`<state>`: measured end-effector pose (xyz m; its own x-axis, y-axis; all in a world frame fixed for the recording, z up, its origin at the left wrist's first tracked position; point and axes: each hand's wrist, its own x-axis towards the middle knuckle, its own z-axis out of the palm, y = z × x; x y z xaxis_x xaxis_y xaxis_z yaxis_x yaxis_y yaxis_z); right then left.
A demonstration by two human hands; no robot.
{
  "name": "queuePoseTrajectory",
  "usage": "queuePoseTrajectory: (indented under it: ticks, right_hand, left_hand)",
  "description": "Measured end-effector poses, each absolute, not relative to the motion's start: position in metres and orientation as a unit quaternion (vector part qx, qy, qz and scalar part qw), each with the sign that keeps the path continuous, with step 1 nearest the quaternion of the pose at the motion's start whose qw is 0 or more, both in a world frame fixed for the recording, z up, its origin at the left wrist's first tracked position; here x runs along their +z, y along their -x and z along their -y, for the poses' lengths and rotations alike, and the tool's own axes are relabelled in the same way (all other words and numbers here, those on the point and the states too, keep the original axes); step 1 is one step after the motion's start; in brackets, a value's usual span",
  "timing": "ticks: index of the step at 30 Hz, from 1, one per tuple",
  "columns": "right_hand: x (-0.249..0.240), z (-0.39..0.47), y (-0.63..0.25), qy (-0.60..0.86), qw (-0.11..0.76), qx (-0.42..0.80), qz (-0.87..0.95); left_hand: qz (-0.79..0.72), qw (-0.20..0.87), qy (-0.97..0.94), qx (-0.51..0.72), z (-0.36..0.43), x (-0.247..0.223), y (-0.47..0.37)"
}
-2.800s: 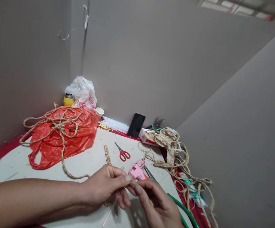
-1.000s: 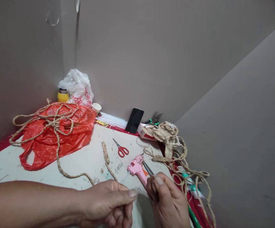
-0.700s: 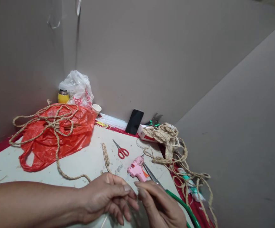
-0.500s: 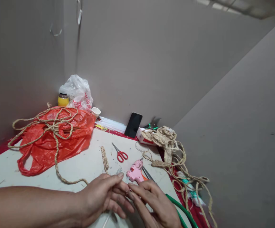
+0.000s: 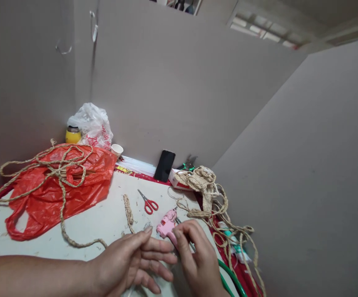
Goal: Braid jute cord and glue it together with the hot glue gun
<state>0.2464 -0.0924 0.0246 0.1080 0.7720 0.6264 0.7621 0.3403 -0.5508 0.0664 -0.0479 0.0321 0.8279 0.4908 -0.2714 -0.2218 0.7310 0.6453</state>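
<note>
My left hand is held palm-up over the near part of the white tabletop, fingers stretched out and apart, with nothing seen in it. Close on its right, my right hand has its thumb and forefinger pinched together; what they hold, if anything, is hidden. Just beyond the hands lies a pink glue gun, its handle partly behind the right hand. A short braided straw strip lies past the left thumb. Red-handled scissors rest between the strip and the glue gun.
At the left, a long braided rope lies over a red plastic bag. A phone leans against the back wall. More braid is heaped along the right edge, near a green cable or handle. A paper cup stands behind.
My right hand has drawn away from the left fingertips and curled into a pinch. My left fingers are spread wider. The whole view has shifted, with the table things slightly further left and lower.
</note>
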Motion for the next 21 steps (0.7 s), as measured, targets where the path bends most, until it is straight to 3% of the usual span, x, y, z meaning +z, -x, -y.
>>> queuePoseTrajectory:
  ticks: [3,7,12,17,21]
  right_hand:
    - [0.026,0.091,-0.255,0.619,0.504,0.064,0.599]
    - [0.028,0.095,-0.252,0.579,0.486,0.143,0.64]
    - [0.026,0.097,-0.241,0.536,0.431,0.117,0.716]
    - [0.022,0.102,-0.249,0.516,0.453,0.064,0.724]
    - [0.028,0.112,-0.252,0.544,0.467,0.032,0.697]
  left_hand:
    - [-0.22,0.899,-0.312,0.213,0.047,0.034,-0.066]
    - [-0.218,0.9,-0.307,0.219,0.043,0.031,-0.065]
    - [-0.216,0.899,-0.31,0.221,0.042,0.026,-0.066]
    - [-0.209,0.891,-0.351,0.197,0.04,0.036,-0.065]
    - [-0.212,0.83,-0.429,0.287,0.019,0.06,-0.056]
